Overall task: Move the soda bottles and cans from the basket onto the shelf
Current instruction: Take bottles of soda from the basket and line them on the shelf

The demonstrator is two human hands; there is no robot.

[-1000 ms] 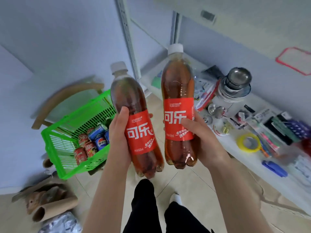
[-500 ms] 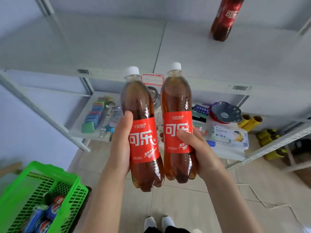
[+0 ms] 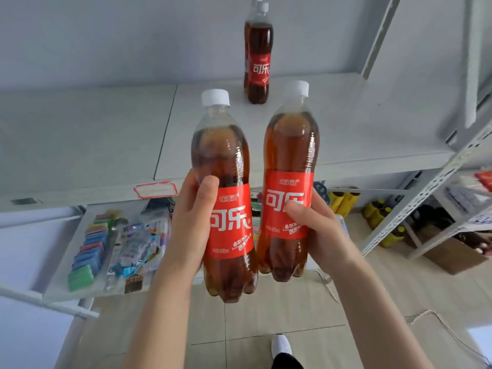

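Observation:
Two cola bottles with white caps and red labels are held upright side by side in front of the grey shelf (image 3: 346, 123). My left hand (image 3: 190, 225) grips the left cola bottle (image 3: 226, 166) at its label. My right hand (image 3: 319, 233) grips the right cola bottle (image 3: 291, 150) the same way, slightly higher. Further back on the shelf board stand cola bottles (image 3: 258, 54), one behind the other against the wall. The green basket is out of view.
Under the shelf board, a lower shelf (image 3: 61, 275) carries coloured sponges (image 3: 87, 251) and packaged small goods. A perforated metal upright (image 3: 415, 206) runs diagonally at the right, with yellow rolls (image 3: 343, 201) and a cardboard box (image 3: 452, 259) behind. Tiled floor and my shoe (image 3: 281, 344) lie below.
My view has swung from the basket and floor up to the shelf. Both bottles have risen and now sit in front of the shelf board, and the basket has left the frame.

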